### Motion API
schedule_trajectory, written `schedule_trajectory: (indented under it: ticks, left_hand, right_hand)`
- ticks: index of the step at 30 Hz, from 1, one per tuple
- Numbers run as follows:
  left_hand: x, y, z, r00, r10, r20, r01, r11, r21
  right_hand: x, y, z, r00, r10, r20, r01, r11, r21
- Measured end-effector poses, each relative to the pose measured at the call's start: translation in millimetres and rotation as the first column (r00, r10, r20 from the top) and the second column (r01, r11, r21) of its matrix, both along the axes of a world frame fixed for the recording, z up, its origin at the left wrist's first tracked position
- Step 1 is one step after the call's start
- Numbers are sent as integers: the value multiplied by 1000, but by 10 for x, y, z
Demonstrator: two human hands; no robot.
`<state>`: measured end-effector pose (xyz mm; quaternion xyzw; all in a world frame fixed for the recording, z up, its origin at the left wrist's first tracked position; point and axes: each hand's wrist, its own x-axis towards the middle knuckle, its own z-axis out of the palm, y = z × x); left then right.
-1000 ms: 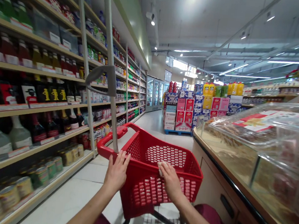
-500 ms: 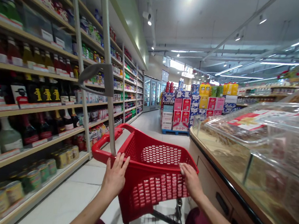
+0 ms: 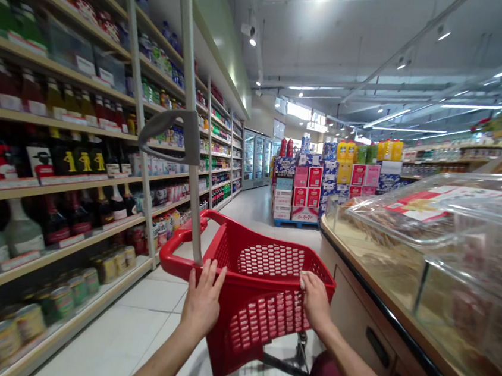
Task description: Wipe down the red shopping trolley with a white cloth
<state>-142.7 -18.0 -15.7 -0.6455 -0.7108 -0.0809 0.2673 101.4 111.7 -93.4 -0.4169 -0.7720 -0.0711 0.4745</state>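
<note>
A red plastic shopping cart [image 3: 216, 346] stands before me, turned sideways, with its basket of latticed walls. My left hand [image 3: 203, 299] lies on the near rim by the foot of a metal pole, its fingers stretched out and apart. At the right end of the same rim, my right hand [image 3: 316, 299] pinches a small white wad [image 3: 302, 280], possibly tissue, against the edge. The pole [image 3: 195, 206] rises from the cart's handle end and carries a grey loop handle [image 3: 171, 135].
Shelves of bottles and cans [image 3: 73, 175] line the left side. Close on the right is a counter [image 3: 356, 301] with clear food boxes [image 3: 428, 212]. Ahead, a stack of drink cartons [image 3: 306, 194] sits on a blue pallet [image 3: 294, 223], with glass-door fridges [image 3: 256, 158] behind.
The view has shifted slightly, so the cart and shelves appear a little further right. My right hand has slid slightly left along the rim with the white wad; my left hand stays on the rim.
</note>
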Motion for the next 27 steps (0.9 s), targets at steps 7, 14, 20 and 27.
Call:
schedule_trajectory:
  ticks: [7, 14, 20, 27]
  left_hand:
    - [114, -19, -72, 1000, -6, 4, 5, 998, 61]
    - [-389, -292, 83, 998, -65, 2, 61, 947, 314]
    - [-622, -271, 191, 999, 23, 29, -29, 971, 238]
    - [-440, -295, 231, 997, -30, 74, 12, 972, 236]
  right_hand:
    - [-1124, -402, 196, 955, 288, 73, -293, 953, 79]
    - [-434, -54, -23, 987, 148, -62, -146, 989, 36]
    - [-1438, -555, 360, 914, 392, -108, -384, 919, 90]
    - [-1461, -774, 413, 870, 489, 63, -486, 830, 274]
